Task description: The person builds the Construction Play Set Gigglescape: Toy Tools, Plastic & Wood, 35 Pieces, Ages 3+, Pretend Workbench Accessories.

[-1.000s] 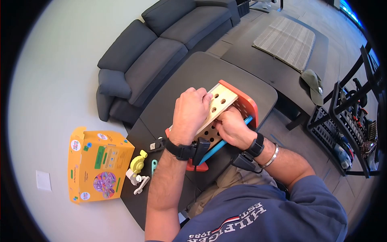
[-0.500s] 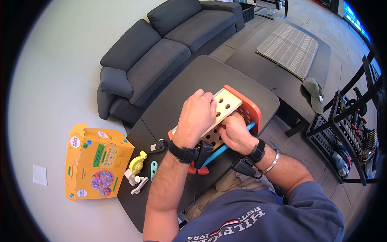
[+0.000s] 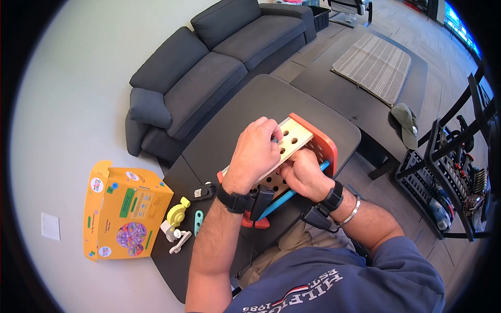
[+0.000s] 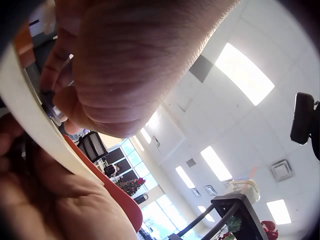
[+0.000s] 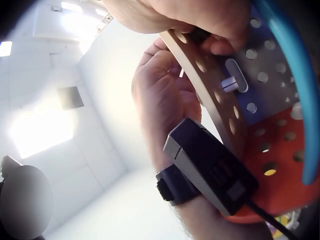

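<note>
A toy toolbox with a pale wooden panel (image 3: 298, 136) full of holes, red ends (image 3: 327, 145) and a blue rod (image 3: 282, 201) is tilted between both hands. My left hand (image 3: 254, 148) curls over the panel's outer face and pinches a small grey piece (image 3: 274, 139) against it. Under the panel, inside the toolbox, my right hand (image 3: 305, 173) has bent fingers around a small dark piece (image 5: 200, 34), mostly hidden by the fingers. In the right wrist view a pale peg (image 5: 229, 84) shows near the panel's inner side.
Left on the dark table (image 3: 229, 117) lie a yellow toy part (image 3: 177, 214), a white jointed part (image 3: 180, 242), a teal strip with holes (image 3: 198, 223) and a black object (image 3: 202, 191). An orange-yellow box (image 3: 112, 219) stands beside them. A black shelf (image 3: 443, 151) is at the right.
The left fingers have shifted slightly, so the grey piece now shows beside them. The right hand stays under the panel. The head view has moved a little.
</note>
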### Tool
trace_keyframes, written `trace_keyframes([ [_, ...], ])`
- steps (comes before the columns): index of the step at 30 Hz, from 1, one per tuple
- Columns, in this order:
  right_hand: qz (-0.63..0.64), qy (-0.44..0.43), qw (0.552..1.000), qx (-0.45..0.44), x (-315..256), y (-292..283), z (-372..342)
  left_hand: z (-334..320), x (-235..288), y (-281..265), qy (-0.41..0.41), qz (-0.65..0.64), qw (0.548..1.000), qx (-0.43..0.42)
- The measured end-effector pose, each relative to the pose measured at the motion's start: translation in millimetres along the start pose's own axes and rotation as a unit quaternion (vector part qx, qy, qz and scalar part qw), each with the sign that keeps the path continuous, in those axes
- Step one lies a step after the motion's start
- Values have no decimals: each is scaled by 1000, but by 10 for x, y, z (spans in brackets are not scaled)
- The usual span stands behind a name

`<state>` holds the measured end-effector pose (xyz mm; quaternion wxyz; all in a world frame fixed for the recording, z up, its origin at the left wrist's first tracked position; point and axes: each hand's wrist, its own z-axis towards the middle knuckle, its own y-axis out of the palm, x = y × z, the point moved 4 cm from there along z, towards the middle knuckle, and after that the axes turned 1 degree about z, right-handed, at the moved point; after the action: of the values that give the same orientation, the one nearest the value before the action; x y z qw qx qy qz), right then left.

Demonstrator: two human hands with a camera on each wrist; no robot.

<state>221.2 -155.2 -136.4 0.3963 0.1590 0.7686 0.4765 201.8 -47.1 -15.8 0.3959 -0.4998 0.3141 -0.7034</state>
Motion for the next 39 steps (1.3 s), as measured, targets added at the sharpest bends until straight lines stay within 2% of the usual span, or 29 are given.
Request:
trace_keyframes([
  [1,9,3,1000,9,-3,12,3,11,9,-7,-1,0,1000,0],
  [3,18,6,1000,18,-9,24,0,38,-27,-11,-67,-42,997,8],
  [4,20,10,1000,14,-11,29,-4,34,-36,7,-67,-42,997,8],
  [6,23,13,1000,11,-14,30,-10,20,-52,-1,-43,31,996,76],
  [10,12,7,1000,2,-26,33,-16,21,-139,30,-95,81,992,17],
  [13,13,0,1000,1,-20,28,-18,10,-110,37,-65,74,995,15],
  [15,15,-7,1000,-1,-14,12,-4,9,-50,66,29,60,998,6],
  [16,15,-4,1000,-2,-7,-5,8,10,-50,75,29,60,998,6],
  [18,14,0,1000,-2,2,-16,13,3,-58,54,13,39,998,55],
  [22,13,4,1000,-6,13,-6,10,22,-72,7,-54,72,994,62],
  [24,21,3,1000,-4,18,2,7,23,-115,63,-83,85,993,6],
  [25,19,-3,1000,-3,7,15,-4,19,-126,69,-83,85,993,6],
  [27,17,-8,1000,0,-2,1,-6,12,-82,99,0,57,998,-2],
  [31,-8,2,1000,-16,-8,9,-15,4,-49,70,24,58,997,45],
  [33,-6,4,1000,-20,0,21,-23,11,-41,3,-59,96,992,48],
  [34,-6,5,1000,-21,4,9,-18,14,-28,-16,-60,96,992,49],
  [36,-8,4,1000,-22,3,8,-13,13,-63,34,-112,83,989,-53],
  [37,-2,-1,1000,-17,-1,5,-14,10,-90,44,-112,82,989,-53],
  [39,4,-7,1000,-11,-11,-5,-16,7,-35,74,45,53,997,-27],
])
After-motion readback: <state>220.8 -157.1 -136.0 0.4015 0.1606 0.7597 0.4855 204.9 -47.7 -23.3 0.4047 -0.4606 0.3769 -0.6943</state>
